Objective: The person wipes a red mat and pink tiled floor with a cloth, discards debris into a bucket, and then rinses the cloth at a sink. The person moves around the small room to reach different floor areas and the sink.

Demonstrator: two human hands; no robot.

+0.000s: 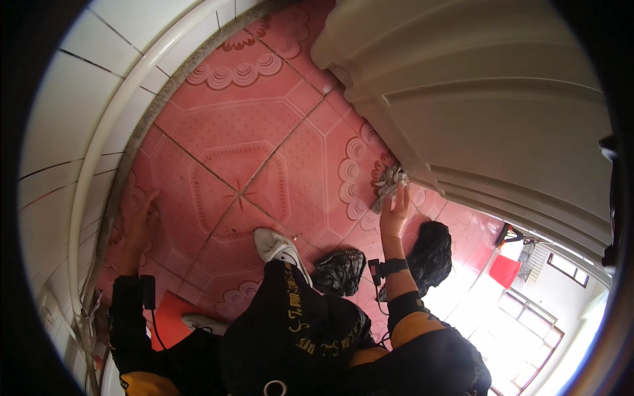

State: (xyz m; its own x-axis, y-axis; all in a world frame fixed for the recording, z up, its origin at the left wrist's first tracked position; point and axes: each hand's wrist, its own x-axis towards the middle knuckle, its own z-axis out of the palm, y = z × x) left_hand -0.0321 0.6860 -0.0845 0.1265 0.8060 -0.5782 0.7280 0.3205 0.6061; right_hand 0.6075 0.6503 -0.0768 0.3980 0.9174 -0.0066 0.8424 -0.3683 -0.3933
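Note:
My right hand [395, 215] presses its fingers on a crumpled grey-white rag or wad of paper [391, 178]; which of the two I cannot tell. That wad rests at the lower edge of a pale panelled door [495, 133], against the pink floor. On the left, my left hand [140, 225] is held over the floor tiles near the wall, holding nothing, its thumb apart from the fingers. Between the hands lies a stretch of patterned pink floor tiles [237, 163]. One white shoe [277, 247] of mine is planted at the lower middle.
Two crumpled black plastic bags [342, 270] [430, 255] lie near my right forearm. A white pipe [94, 148] runs along the white tiled wall [59, 119] at left. Something flat and red [173, 317] is beside my other shoe [203, 322]. Bright windows [530, 326] show at lower right.

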